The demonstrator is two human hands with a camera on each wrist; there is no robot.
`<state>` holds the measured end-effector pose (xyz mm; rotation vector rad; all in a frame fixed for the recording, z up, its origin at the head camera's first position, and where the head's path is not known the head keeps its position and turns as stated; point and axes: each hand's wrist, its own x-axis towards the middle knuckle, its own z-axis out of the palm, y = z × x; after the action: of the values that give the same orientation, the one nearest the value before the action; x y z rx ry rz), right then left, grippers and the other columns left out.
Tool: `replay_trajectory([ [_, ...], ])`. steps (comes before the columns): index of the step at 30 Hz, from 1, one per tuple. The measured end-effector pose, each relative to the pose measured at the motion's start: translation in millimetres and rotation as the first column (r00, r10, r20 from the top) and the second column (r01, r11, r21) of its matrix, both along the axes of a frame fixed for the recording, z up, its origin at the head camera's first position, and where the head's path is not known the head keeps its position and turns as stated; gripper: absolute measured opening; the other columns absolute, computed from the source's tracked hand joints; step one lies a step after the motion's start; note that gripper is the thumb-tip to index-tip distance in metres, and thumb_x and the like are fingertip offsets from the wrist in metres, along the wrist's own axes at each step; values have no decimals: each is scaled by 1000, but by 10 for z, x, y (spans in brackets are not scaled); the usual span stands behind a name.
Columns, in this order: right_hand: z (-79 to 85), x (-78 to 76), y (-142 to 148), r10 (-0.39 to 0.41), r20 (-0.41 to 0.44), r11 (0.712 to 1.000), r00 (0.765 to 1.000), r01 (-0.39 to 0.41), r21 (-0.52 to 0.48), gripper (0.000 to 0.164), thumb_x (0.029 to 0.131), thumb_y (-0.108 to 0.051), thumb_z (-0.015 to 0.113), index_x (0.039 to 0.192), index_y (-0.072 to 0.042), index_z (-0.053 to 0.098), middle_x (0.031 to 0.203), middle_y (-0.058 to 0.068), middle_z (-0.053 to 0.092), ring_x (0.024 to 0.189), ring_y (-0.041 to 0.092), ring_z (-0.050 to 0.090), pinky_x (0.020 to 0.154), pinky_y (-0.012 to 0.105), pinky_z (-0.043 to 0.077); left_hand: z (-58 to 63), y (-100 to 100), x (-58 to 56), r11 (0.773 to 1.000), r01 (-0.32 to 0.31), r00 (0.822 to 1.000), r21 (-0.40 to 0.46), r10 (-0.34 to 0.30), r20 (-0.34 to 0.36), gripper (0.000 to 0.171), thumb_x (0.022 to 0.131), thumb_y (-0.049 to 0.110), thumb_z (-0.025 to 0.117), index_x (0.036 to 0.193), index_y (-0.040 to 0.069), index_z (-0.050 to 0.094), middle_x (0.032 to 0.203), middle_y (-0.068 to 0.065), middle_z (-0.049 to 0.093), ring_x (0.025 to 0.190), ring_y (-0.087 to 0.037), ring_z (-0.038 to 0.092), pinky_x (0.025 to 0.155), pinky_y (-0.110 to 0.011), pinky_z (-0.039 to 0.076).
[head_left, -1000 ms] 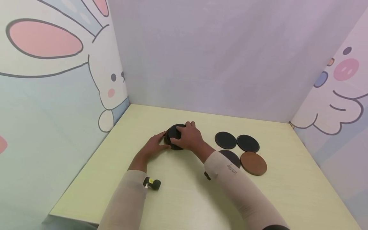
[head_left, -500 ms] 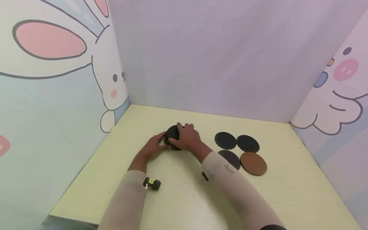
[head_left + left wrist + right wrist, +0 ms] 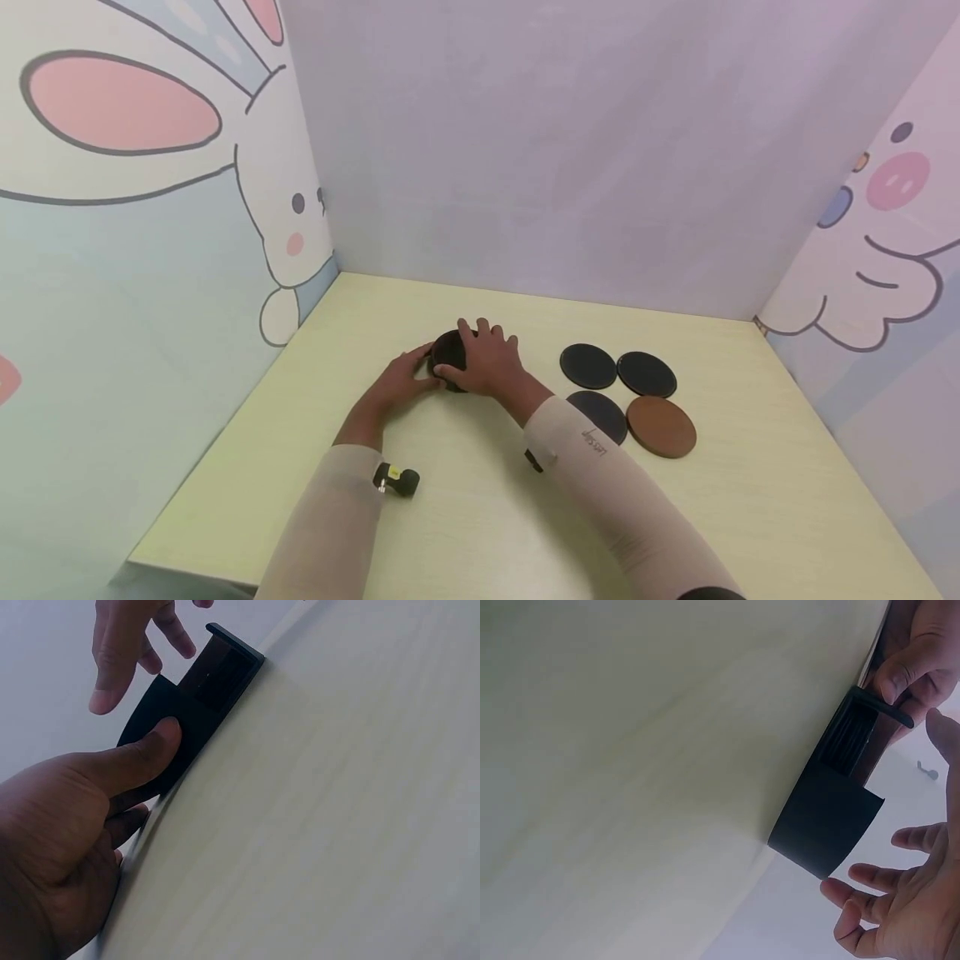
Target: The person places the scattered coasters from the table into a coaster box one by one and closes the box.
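i see the holder (image 3: 825,817) in the left hand (image 3: 397,385), gripped by thumb and fingers; right hand (image 3: 491,360) over it, fingers spread.

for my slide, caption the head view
Left hand and right hand at a black holder, four coasters to the right.

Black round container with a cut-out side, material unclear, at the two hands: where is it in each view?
Head: just left of centre, below mid-height: black round container.
Left wrist: upper left of centre, slanting: black round container.
Right wrist: right of centre, slanting: black round container.
Shared landmark: the person's left hand, centre-left, lower left and top right respectively.
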<state>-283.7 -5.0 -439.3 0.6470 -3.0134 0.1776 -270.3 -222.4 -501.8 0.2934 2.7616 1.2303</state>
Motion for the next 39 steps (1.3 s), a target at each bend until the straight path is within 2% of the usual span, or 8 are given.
replay_trajectory([
  [4,18,7,39,7,-7,1000,1000,-7,-4,99,98,-82,55,172,-20,34,168,19,44,147,44,53,111,69,50,-3,-3,-5,1000,-9,1000,-11,9,3,86,99,46,80,172,26,38,178,-7,40,168,-41,28,136,-68,24],
  [13,42,-14,113,-11,56,998,998,14,-60,91,103,-79,49,170,-19,38,170,19,42,151,45,49,115,71,47,-3,-5,13,1000,-15,1000,-9,16,14,87,99,46,80,172,24,37,178,-9,38,169,-44,26,136,-70,22],
  [24,79,-61,238,-69,67,995,995,74,-67,94,103,-83,41,168,-16,40,168,19,42,148,43,48,107,66,56,-20,-5,-7,1000,-14,1000,2,14,18,89,99,48,80,173,25,36,179,-10,37,169,-43,25,137,-69,21],
  [30,136,-41,344,-100,102,991,990,108,-75,95,104,-82,39,170,-15,36,172,20,37,155,43,42,108,66,55,-41,5,-19,1000,-2,1000,12,1,9,89,97,48,81,172,27,37,179,-6,37,170,-41,25,138,-68,18],
  [39,145,-87,533,-158,123,976,980,174,-135,94,106,-80,37,174,-15,25,174,21,31,159,44,37,112,69,52,-42,-16,-41,1000,19,1000,-13,-19,-19,91,97,48,81,172,22,36,178,-8,38,169,-42,26,138,-68,17],
])
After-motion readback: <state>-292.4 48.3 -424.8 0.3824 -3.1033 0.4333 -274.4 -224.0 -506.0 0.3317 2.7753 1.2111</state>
